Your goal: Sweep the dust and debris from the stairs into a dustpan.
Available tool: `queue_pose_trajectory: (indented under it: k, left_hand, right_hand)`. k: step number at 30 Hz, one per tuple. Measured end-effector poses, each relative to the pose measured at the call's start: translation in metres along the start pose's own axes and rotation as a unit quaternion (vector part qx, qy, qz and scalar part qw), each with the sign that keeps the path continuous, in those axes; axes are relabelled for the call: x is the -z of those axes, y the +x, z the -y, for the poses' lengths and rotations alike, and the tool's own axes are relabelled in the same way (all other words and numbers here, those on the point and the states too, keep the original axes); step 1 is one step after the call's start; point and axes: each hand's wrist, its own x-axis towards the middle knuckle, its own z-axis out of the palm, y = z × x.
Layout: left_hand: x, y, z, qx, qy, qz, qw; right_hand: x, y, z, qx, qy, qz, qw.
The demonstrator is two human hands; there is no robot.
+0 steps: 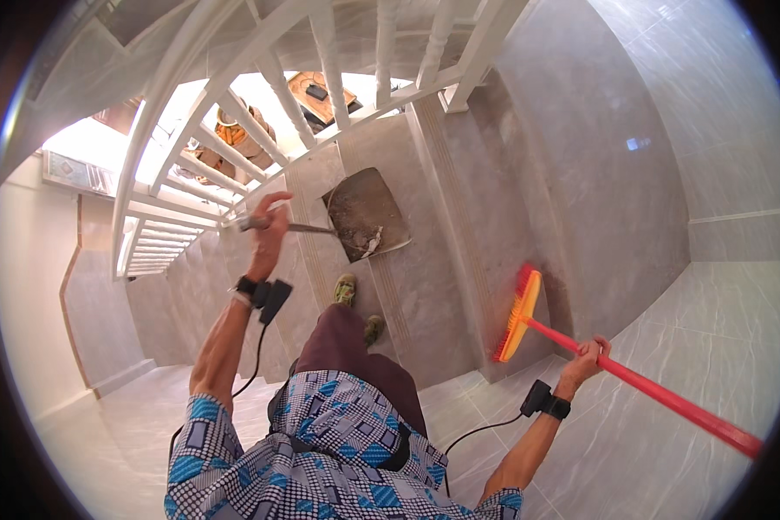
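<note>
My left hand (270,237) is closed around the grip of a long dustpan handle (309,228). At its far end the wide, dark dustpan (364,198) lies over a stair tread, with dirt and a crumpled pale scrap (374,242) in it. On my right side, my right hand (583,364) grips the red pole (669,396) of a broom. The yellow broom head (521,315) with red bristles (511,312) is at a higher step, slightly blurred; whether the bristles touch the tread I cannot tell.
Grey stone stairs (432,286) with grooved edges run across the view, and my shoes (346,290) are on them. White balusters (328,65) line the far side. Past them, baskets (244,136) and a wooden tabletop (318,94) show below. A marble-look tiled wall (708,312) rises at right.
</note>
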Motion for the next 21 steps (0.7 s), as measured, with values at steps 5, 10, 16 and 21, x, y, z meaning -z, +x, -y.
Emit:
queue_pose_trajectory:
  k: [5, 10, 16, 21]
  left_hand:
    - [0.052, -0.047, -0.036, 0.021, -0.031, -0.099, 0.994]
    - [0.074, -0.084, -0.046, 0.050, 0.000, -0.168, 0.985]
    - [0.102, -0.098, -0.003, 0.076, 0.052, -0.188, 0.978]
    - [0.105, -0.091, 0.024, 0.087, 0.080, -0.179, 0.977]
  right_hand:
    - [-0.065, -0.023, 0.023, -0.010, 0.023, 0.060, 0.998]
    - [-0.106, -0.053, 0.055, -0.001, 0.006, 0.115, 0.993]
    - [-0.131, -0.090, 0.076, 0.016, 0.039, 0.159, 0.986]
    - [-0.107, -0.092, 0.121, 0.064, 0.067, 0.084, 0.992]
